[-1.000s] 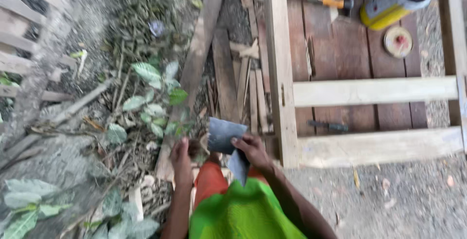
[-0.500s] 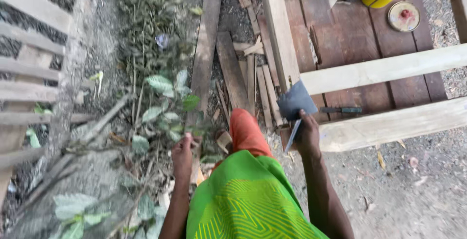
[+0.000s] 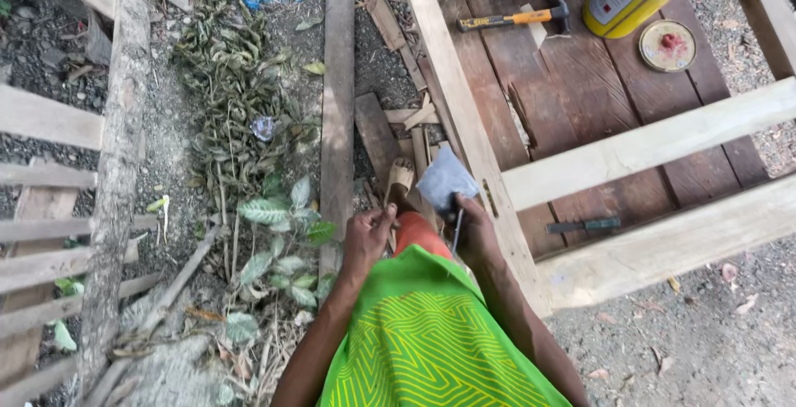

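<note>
The right hand (image 3: 477, 229) pinches a grey, crumpled sheet of sandpaper (image 3: 445, 179) and a thin dark rod just left of the pale wooden frame (image 3: 464, 125). The left hand (image 3: 367, 237) hangs empty beside it, fingers loosely curled. The limp sheet could slip from that light pinch into the scrap planks (image 3: 377, 133) and dry leaves (image 3: 224, 84) below the hands.

Outdoor gravel ground (image 3: 688, 349), scattered planks (image 3: 337, 100)
</note>
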